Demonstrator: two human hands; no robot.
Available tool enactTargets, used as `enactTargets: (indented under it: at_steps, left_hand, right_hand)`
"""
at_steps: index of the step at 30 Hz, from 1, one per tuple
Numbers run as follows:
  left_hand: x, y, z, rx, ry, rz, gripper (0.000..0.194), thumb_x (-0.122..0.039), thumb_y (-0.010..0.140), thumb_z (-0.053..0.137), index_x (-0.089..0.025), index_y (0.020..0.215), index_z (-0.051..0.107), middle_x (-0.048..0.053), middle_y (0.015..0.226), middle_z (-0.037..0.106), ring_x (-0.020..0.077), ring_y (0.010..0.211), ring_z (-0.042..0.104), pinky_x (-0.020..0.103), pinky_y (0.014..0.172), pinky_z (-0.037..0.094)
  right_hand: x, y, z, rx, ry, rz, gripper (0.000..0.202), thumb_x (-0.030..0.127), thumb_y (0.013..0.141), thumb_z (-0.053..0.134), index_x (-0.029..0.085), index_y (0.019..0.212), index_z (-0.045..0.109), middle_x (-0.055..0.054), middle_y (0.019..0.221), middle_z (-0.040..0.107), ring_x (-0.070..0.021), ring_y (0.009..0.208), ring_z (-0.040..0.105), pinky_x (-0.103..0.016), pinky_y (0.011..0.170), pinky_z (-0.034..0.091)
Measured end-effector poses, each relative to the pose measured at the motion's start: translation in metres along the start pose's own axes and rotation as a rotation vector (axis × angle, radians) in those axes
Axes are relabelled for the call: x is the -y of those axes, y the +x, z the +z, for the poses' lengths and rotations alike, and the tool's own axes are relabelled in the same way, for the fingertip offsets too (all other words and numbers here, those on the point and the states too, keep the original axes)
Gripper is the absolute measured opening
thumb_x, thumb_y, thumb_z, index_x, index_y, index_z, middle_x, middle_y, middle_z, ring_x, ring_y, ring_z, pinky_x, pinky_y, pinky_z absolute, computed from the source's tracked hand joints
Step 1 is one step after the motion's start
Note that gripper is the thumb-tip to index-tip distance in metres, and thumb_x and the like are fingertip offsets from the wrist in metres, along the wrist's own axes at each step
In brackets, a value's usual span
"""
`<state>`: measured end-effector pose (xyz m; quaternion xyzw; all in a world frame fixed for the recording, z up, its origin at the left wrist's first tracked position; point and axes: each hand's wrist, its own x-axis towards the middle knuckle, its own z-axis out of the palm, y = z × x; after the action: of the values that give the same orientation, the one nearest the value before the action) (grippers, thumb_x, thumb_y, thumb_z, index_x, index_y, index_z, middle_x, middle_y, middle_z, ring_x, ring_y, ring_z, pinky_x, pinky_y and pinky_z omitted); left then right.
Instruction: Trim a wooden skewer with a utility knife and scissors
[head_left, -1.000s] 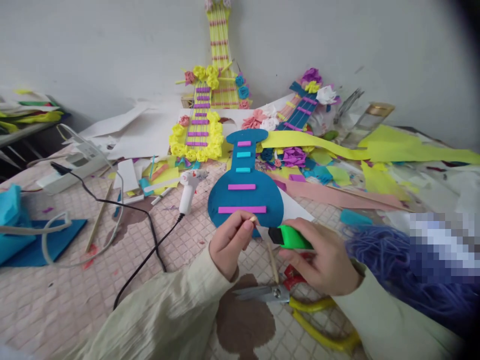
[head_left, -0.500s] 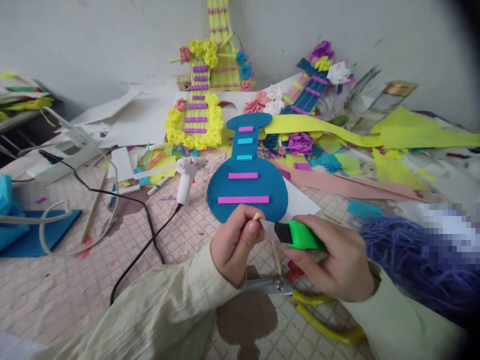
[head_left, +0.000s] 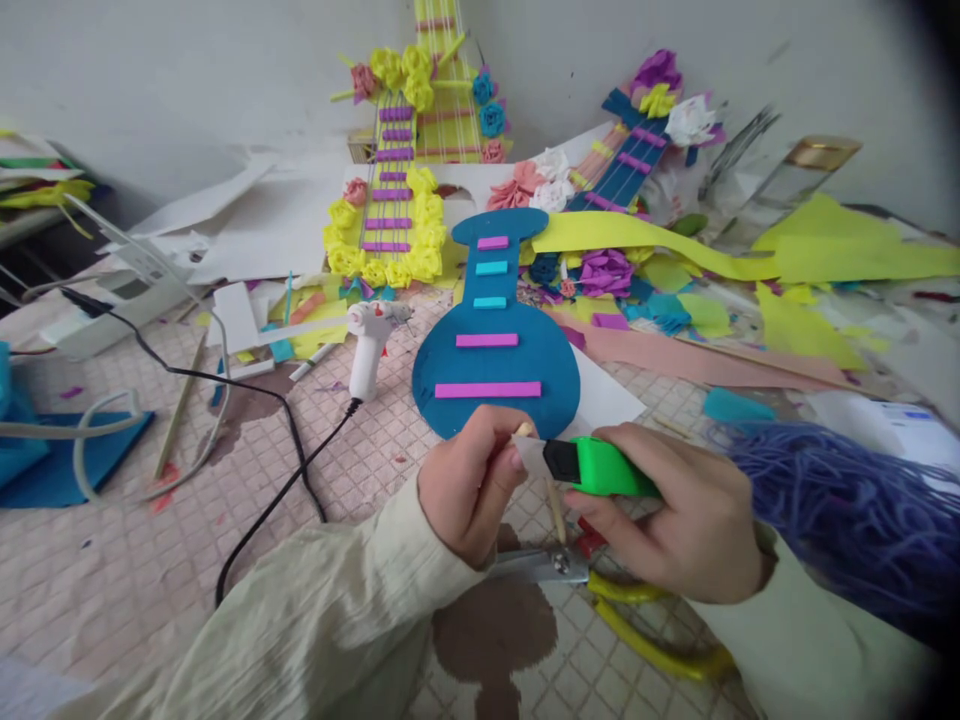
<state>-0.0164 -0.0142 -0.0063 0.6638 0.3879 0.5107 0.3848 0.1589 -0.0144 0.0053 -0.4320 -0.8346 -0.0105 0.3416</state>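
My left hand point(head_left: 469, 490) pinches a short pale wooden stick point(head_left: 526, 430), whose tip pokes out between thumb and forefinger. In my right hand point(head_left: 686, 515) is a green utility knife point(head_left: 609, 468), its blade pointing left against the stick's tip. Just beyond both hands lies a blue guitar-shaped cutout point(head_left: 491, 365) with pink and light-blue strips across it. Scissors point(head_left: 656, 640) with yellow handles rest beneath my hands, partly hidden. Another thin wooden stick point(head_left: 556, 510) shows between the hands.
A white glue gun point(head_left: 367, 350) with a black cord lies left of the cutout. Decorated paper guitars point(head_left: 391, 185) lean at the back wall. Paper scraps and a yellow strip point(head_left: 645, 235) spread to the right, near purple yarn point(head_left: 840, 510). A power strip point(head_left: 112, 315) sits far left.
The blade has shifted slightly left, over the stick's tip. The view has tilted a little, so the background sits higher. Both grips stay the same.
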Motion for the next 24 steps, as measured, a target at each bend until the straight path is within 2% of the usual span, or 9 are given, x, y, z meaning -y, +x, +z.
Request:
enactTargets:
  at_steps: [6, 10, 14, 21, 24]
  left_hand:
    - [0.000, -0.002, 0.002, 0.005, -0.109, -0.045, 0.021, -0.038, 0.086, 0.039, -0.019, 0.087, 0.049, -0.003, 0.053, 0.040, 0.0089, 0.042, 0.032, 0.022, 0.042, 0.023]
    - [0.000, -0.002, 0.001, 0.010, 0.017, -0.019, 0.015, -0.029, 0.087, 0.037, -0.019, 0.087, 0.048, -0.004, 0.054, 0.041, 0.0080, 0.043, 0.034, 0.021, 0.043, 0.026]
    - [-0.002, 0.000, -0.001, 0.064, 0.125, 0.040, 0.011, -0.021, 0.087, 0.036, -0.018, 0.088, 0.047, -0.004, 0.057, 0.041, 0.0080, 0.047, 0.038, 0.020, 0.046, 0.030]
    - [-0.009, -0.002, -0.001, 0.047, 0.114, -0.014, 0.019, -0.027, 0.089, 0.031, -0.018, 0.089, 0.047, -0.002, 0.060, 0.041, 0.0100, 0.051, 0.039, 0.024, 0.049, 0.032]
    - [-0.010, -0.002, -0.001, 0.060, 0.121, 0.004, 0.018, -0.026, 0.089, 0.030, -0.018, 0.089, 0.047, -0.002, 0.062, 0.043, 0.0098, 0.053, 0.040, 0.024, 0.051, 0.032]
  right_hand:
    - [-0.003, -0.001, 0.000, -0.052, -0.065, -0.016, 0.025, 0.039, 0.071, 0.058, 0.022, 0.088, 0.050, -0.002, 0.061, 0.058, -0.0173, 0.056, 0.056, -0.029, 0.051, 0.041]
    - [-0.004, 0.000, 0.000, -0.074, -0.097, -0.050, 0.029, 0.038, 0.069, 0.061, 0.020, 0.089, 0.050, -0.002, 0.062, 0.059, -0.0177, 0.057, 0.056, -0.029, 0.052, 0.042]
    - [-0.005, 0.002, 0.001, -0.101, -0.139, -0.075, 0.026, 0.037, 0.070, 0.060, 0.019, 0.086, 0.052, -0.002, 0.063, 0.061, -0.0165, 0.056, 0.057, -0.027, 0.051, 0.042]
    - [-0.006, 0.004, 0.000, -0.138, -0.183, -0.115, 0.027, 0.036, 0.069, 0.062, 0.016, 0.084, 0.053, -0.002, 0.062, 0.061, -0.0157, 0.055, 0.057, -0.026, 0.050, 0.043]
    - [-0.005, 0.003, 0.000, -0.138, -0.190, -0.118, 0.028, 0.037, 0.069, 0.063, 0.015, 0.083, 0.054, -0.003, 0.062, 0.061, -0.0157, 0.055, 0.057, -0.027, 0.050, 0.043]
